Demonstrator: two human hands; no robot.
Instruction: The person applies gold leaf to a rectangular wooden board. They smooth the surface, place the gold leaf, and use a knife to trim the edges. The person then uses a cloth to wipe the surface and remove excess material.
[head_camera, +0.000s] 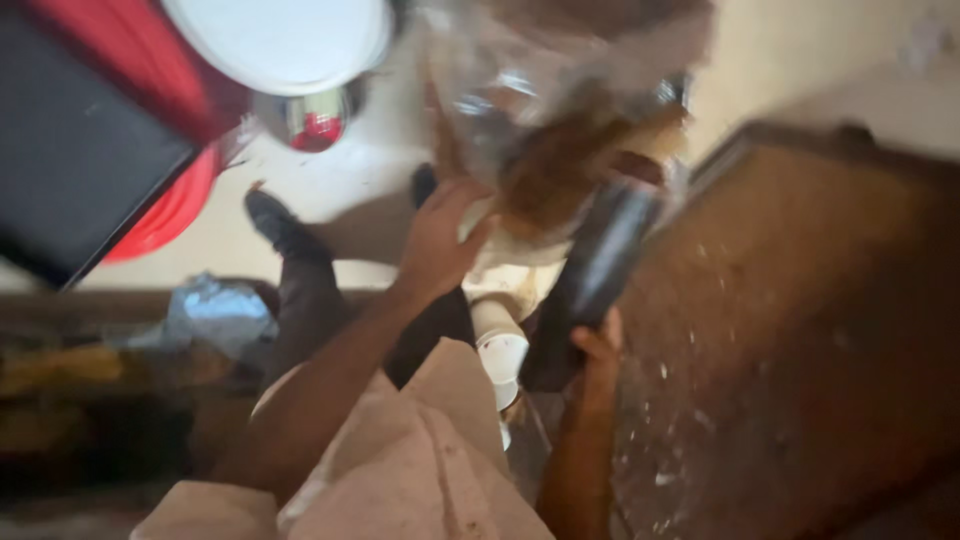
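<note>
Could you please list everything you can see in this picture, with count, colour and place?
Clear plastic bag: one, transparent with brown contents, top centre, above the hands.
Dark bottle-like object: one, black, centre right, blurred.
White round containers: about two, white, centre, below the bag.
White round lid or bowl: one, top left.
Shiny metal vessel: one, silver with a red reflection, just below the white round thing.
Dark flat panel: one, black, far left.
Red object: one, behind the panel.
Wooden surface: one, brown, speckled, right.
Crumpled foil-like wrap: one, silvery blue, left.
Left hand: at the bag's underside; grip unclear.
Right hand: closed round the dark object's lower end.
</note>
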